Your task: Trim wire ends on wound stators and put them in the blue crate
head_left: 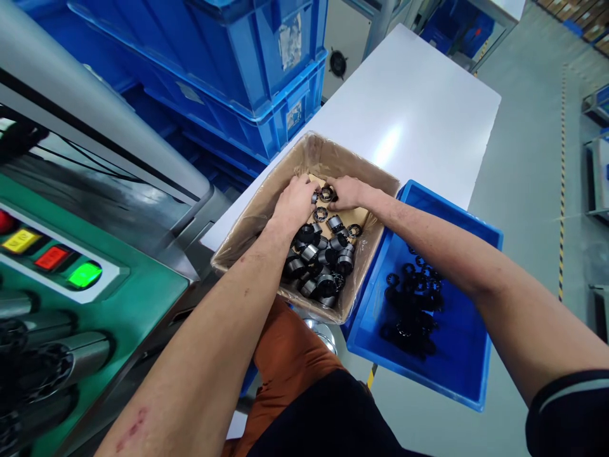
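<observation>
Both my hands reach into a cardboard box [259, 238] lined with clear plastic. My left hand [295, 202] has its fingers curled round a small metal-and-black cylindrical part [314, 197], mostly hidden by them. Close beside it, my right hand [346, 192] pinches a black toothed ring [327, 193] between thumb and fingers. Just below lies a loose black ring [320, 214] on the cardboard bottom. Several silver cylinders with black ends [310, 253] are heaped in the near part of the box, and another black ring [354, 230] rests by the right wall.
A blue bin [457, 368] holding a pile of black rings [419, 279] adjoins the box on the right. The box stands on a white table [428, 95]. Stacked blue crates [271, 82] rise behind. At left is a green machine panel [137, 285] with a lit green button [84, 275].
</observation>
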